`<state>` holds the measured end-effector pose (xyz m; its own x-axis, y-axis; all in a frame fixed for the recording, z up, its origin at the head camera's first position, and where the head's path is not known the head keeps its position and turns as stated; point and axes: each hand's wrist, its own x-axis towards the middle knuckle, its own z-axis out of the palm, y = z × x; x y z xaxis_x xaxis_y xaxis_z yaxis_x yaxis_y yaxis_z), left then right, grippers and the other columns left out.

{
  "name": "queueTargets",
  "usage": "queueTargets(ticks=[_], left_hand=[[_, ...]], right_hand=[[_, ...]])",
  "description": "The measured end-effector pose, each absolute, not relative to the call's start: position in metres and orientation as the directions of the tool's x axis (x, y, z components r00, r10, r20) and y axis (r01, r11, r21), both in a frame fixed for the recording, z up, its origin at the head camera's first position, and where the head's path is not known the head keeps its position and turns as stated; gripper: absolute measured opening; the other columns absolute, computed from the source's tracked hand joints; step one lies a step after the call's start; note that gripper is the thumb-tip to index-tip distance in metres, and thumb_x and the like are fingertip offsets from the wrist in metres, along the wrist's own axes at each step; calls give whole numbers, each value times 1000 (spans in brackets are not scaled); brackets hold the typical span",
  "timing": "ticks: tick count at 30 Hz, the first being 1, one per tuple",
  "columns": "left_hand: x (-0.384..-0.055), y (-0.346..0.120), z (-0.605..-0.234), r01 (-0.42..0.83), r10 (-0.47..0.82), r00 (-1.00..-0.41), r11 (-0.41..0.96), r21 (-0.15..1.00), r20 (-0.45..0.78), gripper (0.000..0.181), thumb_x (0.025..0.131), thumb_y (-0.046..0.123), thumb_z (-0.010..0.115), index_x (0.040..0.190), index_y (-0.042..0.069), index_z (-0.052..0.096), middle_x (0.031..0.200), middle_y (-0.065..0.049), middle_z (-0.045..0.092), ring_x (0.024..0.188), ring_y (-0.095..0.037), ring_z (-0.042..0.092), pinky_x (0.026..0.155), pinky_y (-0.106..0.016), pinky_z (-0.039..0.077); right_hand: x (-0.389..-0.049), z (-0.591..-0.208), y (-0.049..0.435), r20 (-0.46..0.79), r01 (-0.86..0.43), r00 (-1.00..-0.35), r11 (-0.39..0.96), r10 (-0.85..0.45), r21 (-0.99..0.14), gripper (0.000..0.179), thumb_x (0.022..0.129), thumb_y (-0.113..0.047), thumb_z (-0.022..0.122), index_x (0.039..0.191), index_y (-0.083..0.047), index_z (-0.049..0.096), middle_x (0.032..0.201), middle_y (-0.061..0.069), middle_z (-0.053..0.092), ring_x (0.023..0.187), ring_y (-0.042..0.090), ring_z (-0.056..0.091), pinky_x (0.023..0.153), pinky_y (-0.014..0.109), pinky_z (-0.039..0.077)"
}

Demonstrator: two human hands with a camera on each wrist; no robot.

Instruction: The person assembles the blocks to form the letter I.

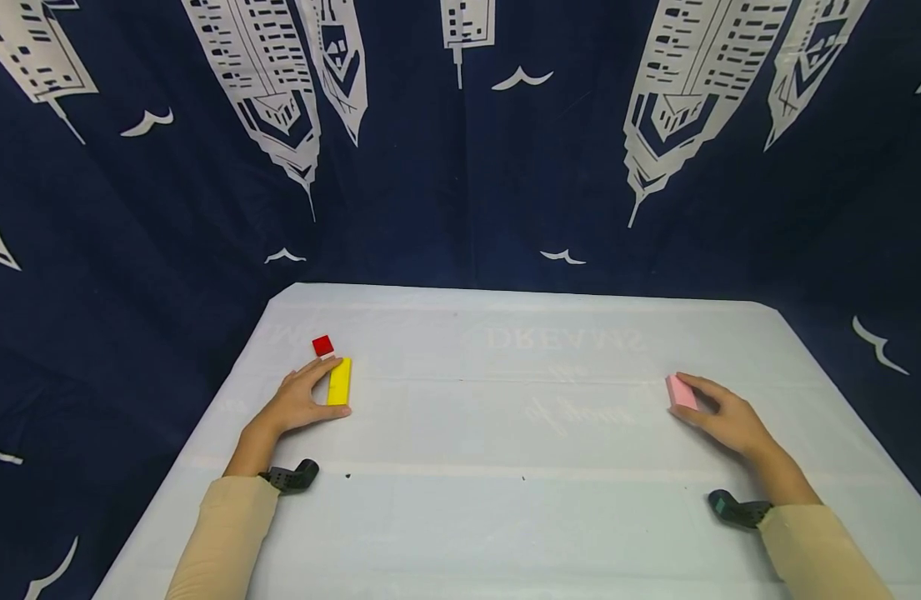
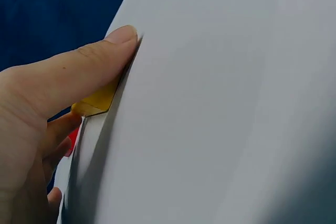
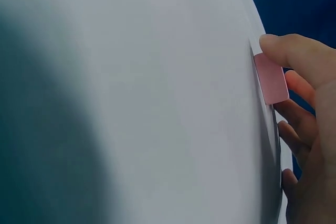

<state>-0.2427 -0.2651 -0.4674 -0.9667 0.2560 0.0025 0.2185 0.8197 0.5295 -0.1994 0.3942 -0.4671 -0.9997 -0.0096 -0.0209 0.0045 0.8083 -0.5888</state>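
Observation:
On the left of the table, my left hand (image 1: 297, 402) pinches a long yellow block (image 1: 340, 382) end to end, thumb at the near end and fingertips at the far end. In the left wrist view the thumb covers part of that yellow block (image 2: 100, 99). Just beyond the fingers lies a small red block (image 1: 322, 345), apart from the yellow one. Over on the right, my right hand (image 1: 733, 423) pinches a pink block (image 1: 683, 392) between thumb and fingers. The right wrist view shows a flat face of the pink block (image 3: 272, 80) beneath the thumb.
A white-covered table (image 1: 505, 433) spreads between and in front of both hands. Behind it and at its sides hangs a dark blue cloth (image 1: 460, 183) with white building and bird prints. Small dark specks lie on the near part of the cover.

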Motion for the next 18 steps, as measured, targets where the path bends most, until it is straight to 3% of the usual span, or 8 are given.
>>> queueTargets(ticks=[6, 18], left_hand=[[-244, -267, -469, 193, 243, -970, 798, 572, -12, 96, 72, 45, 83, 149, 11, 37, 153, -25, 29, 141, -44, 22, 114, -63, 3], [-245, -266, -472, 197, 244, -970, 777, 598, 3, 95, 72, 44, 84, 149, 11, 38, 153, -20, 33, 141, -41, 25, 114, -63, 1]], right_hand=[[-199, -471, 393, -1, 12, -1000, 785, 15, -619, 78, 90, -46, 66, 146, 0, 39, 148, 37, 27, 133, 60, 21, 101, 74, 20], [-199, -479, 392, 18, 30, -998, 779, 53, -626, 80, 90, -47, 66, 148, -2, 37, 149, 36, 25, 135, 58, 19, 102, 74, 19]])
